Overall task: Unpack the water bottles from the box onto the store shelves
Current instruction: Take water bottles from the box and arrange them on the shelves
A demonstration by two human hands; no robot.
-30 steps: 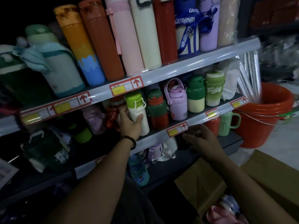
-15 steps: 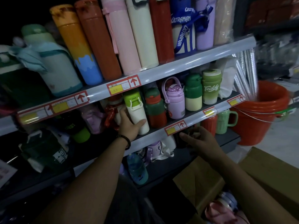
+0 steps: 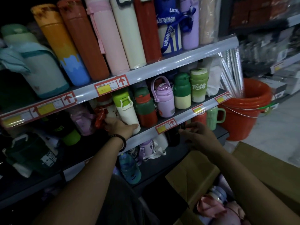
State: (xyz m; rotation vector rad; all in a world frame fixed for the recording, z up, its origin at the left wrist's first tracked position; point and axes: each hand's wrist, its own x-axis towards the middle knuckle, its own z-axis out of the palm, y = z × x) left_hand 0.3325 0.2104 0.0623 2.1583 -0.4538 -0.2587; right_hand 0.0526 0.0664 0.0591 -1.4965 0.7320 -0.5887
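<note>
1. Gripping the white bottle (image 3: 125, 109) low on its body, your left hand (image 3: 121, 126) lays the thumb across the front of the base and the fingers round the far side. The bottle stands on the middle shelf (image 3: 144, 132), just beside a red-and-green bottle (image 3: 146, 109).
2. Your right hand (image 3: 199, 135) reaches under that shelf's rail toward the lower shelf (image 3: 175, 153), fingers bent near a dark object (image 3: 174, 137). In the gloom you cannot tell whether they hold it.
3. The cardboard box (image 3: 267, 168) lies below your right forearm. More boxed bottles (image 3: 215, 202) show inside it, with pink and lavender tops.
4. Handling, as a judgement: expect a rigid, smooth-walled bottle, probably empty and therefore light. It is tall and narrow, so it would tip easily among close neighbours. Take it round the body, low or at mid-height. Avoid the thin white loop at the lime-green lid, which looks flexible and would let the bottle swing.
5. Legible writing:
   - "Teddy" in white on the green cup (image 3: 198, 86).
   - "ULTRAMAN" repeated on the blue strap (image 3: 167, 18) on the upper shelf.
   - The price tags (image 3: 112, 86) are red-bordered with a yellow patch and an upward arrow, but their handwriting is too small to read.
   - White lettering on a dark bottle (image 3: 48, 158) at lower left is not legible.
</note>
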